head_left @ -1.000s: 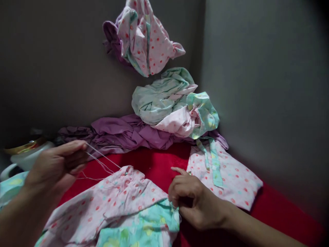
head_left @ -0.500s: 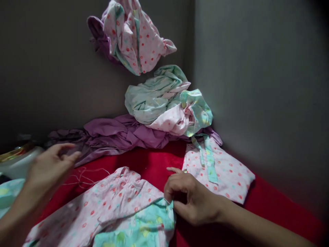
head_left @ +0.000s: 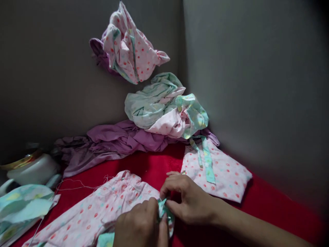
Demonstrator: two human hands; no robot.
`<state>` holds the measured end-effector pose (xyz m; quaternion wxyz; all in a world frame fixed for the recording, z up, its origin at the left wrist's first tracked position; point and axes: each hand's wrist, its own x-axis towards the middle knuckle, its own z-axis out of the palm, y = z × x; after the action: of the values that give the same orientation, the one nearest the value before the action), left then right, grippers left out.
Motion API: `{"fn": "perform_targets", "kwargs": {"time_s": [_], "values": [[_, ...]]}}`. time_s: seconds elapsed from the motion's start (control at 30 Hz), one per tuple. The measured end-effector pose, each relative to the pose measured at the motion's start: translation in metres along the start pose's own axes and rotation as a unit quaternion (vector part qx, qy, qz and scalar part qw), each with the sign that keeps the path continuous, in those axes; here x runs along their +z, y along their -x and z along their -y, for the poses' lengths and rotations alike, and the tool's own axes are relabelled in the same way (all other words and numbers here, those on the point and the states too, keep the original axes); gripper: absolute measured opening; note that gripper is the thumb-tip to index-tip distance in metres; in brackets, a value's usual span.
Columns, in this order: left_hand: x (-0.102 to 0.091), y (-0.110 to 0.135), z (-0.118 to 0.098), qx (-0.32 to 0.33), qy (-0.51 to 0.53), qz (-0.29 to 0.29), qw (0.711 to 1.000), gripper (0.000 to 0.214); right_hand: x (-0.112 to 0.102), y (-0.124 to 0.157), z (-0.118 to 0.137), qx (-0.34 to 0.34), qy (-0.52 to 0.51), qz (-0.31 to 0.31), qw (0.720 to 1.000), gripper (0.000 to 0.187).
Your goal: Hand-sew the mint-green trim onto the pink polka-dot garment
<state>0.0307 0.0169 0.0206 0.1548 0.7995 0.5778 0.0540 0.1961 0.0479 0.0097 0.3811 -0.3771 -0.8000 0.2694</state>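
A small pink garment with red dots (head_left: 87,212) and mint-green patterned fabric lies in front of me on the red surface. My right hand (head_left: 189,200) pinches the mint edge near its right end. Against that same edge is my left hand (head_left: 140,221), thumb and fingers closed on the bunched mint cloth, covering much of the garment. A fine white line shows at the right fingertips; whether it is thread or a needle I cannot tell. Loose white thread (head_left: 77,187) trails behind the garment.
A dotted pink piece with mint ties (head_left: 226,175) lies right. Purple cloth (head_left: 115,140) runs along the wall beneath a mint bundle (head_left: 146,106). Another dotted garment (head_left: 144,58) hangs above. A white container (head_left: 34,169) and mint patterned cloth (head_left: 23,209) sit left.
My left hand has come from the far left to the garment's mint edge beside my right hand, and closed on it. My right hand keeps its pinch there. The view has shifted slightly.
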Motion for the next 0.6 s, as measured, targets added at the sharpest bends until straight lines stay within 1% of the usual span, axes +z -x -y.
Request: {"fn": "perform_targets", "kwargs": {"time_s": [0.07, 0.1, 0.13, 0.2, 0.27, 0.3, 0.33, 0.4, 0.5, 0.6], "values": [[-0.001, -0.004, 0.006, -0.011, 0.070, -0.010, 0.997, 0.018, 0.002, -0.001, -0.001, 0.033, -0.020, 0.004, 0.999, 0.024], [-0.002, -0.006, 0.008, -0.029, 0.129, -0.010, 0.991, 0.018, 0.003, -0.001, -0.003, 0.057, -0.045, 0.015, 0.997, 0.022], [-0.003, -0.008, 0.011, -0.051, 0.199, -0.002, 0.979, 0.016, 0.003, -0.002, -0.005, 0.082, -0.079, 0.030, 0.993, 0.019], [-0.004, -0.012, 0.014, -0.090, 0.340, 0.020, 0.936, 0.016, 0.003, -0.002, -0.009, 0.127, -0.156, 0.063, 0.978, 0.011], [-0.002, -0.015, 0.016, -0.095, 0.444, 0.047, 0.890, 0.020, 0.004, -0.003, -0.013, 0.153, -0.214, 0.085, 0.961, 0.010], [-0.001, -0.016, 0.017, -0.087, 0.473, 0.062, 0.875, 0.023, 0.005, -0.003, -0.014, 0.159, -0.229, 0.089, 0.956, 0.011], [-0.001, -0.017, 0.017, -0.081, 0.491, 0.075, 0.864, 0.027, 0.005, -0.003, -0.015, 0.162, -0.239, 0.090, 0.953, 0.011], [0.000, -0.018, 0.016, -0.081, 0.503, 0.090, 0.856, 0.031, 0.005, -0.003, -0.015, 0.165, -0.245, 0.086, 0.952, 0.013], [-0.001, -0.019, 0.016, -0.099, 0.504, 0.089, 0.853, 0.031, 0.006, -0.003, -0.012, 0.159, -0.241, 0.077, 0.954, 0.014], [-0.001, -0.019, 0.018, -0.094, 0.502, 0.089, 0.855, 0.029, 0.006, -0.002, -0.011, 0.161, -0.234, 0.067, 0.956, 0.015]]}}
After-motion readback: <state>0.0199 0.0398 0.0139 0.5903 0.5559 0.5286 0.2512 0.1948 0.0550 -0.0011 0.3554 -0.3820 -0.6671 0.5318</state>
